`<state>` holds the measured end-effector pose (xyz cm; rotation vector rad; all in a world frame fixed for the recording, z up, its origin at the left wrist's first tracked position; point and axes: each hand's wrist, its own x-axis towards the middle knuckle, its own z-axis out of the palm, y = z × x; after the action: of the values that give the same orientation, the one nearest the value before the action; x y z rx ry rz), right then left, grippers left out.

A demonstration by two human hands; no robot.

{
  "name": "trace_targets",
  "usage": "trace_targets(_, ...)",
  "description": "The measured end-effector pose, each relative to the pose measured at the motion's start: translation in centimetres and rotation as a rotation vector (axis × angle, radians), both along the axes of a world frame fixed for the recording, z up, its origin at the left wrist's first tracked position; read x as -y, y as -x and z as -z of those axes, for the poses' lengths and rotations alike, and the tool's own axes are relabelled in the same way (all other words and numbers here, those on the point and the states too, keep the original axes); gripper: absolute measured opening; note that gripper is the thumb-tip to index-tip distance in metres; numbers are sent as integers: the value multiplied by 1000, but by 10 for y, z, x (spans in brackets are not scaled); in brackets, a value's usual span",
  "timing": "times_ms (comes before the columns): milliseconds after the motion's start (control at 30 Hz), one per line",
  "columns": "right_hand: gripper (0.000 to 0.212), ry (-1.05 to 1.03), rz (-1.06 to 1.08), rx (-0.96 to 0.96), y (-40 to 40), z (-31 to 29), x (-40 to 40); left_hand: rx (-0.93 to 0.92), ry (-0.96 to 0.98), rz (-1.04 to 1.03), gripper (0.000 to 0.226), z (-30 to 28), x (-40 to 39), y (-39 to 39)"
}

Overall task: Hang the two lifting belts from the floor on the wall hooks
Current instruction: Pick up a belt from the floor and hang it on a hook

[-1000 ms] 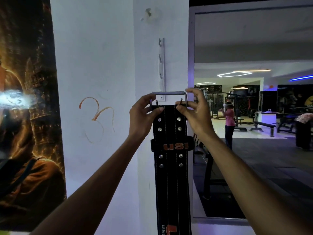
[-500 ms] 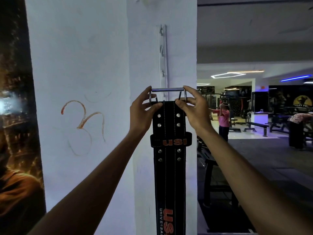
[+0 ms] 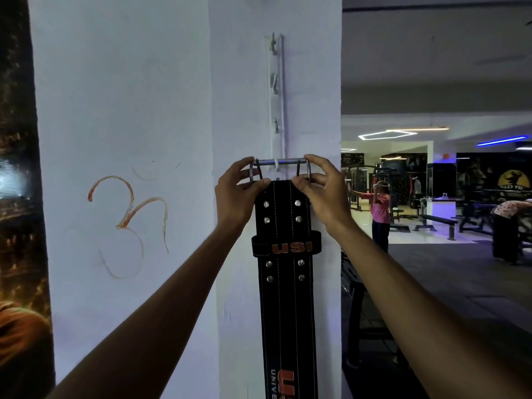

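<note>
The black lifting belt (image 3: pixel 285 272) hangs straight down the front face of the white pillar (image 3: pixel 244 110), its buckle (image 3: pixel 279 168) at the top and its tail running out of view below. Both hands hold it at the buckle end. The left hand (image 3: pixel 234 197) has its grip pinched shut on the buckle's left side and the belt's top left corner; the right hand (image 3: pixel 322 194) is pinched shut on the right side the same way. Holding both corners keeps the wide buckle bar level, so it can be steered onto a small hook.

The bar sits across the lowest hook (image 3: pixel 277 165) of the hook rail (image 3: pixel 277 96), which runs up the pillar near its right edge. The hook appears to curl over the middle of the bar, so the belt looks caught or nearly so. Three hooks above are bare. The second belt is not in view.
</note>
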<state>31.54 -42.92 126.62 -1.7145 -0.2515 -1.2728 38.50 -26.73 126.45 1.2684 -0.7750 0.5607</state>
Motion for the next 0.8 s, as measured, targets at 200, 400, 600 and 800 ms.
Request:
trace_targets(200, 52, -36, -23, 24, -6, 6, 2, -9, 4, 8, 53, 5, 1, -5)
trace_targets(400, 44, -75, 1, -6, -8, 3, -1, -61, -14, -33, 32, 4, 3, -8)
trace_targets(600, 34, -145, 103, -30, -15, -5, -9, -202, 7, -40, 16, -6, 6, -8)
trace_targets(800, 54, -141, 8, 53, -3, 16, -12, -123, -54, 48, 30, 12, -7, -1)
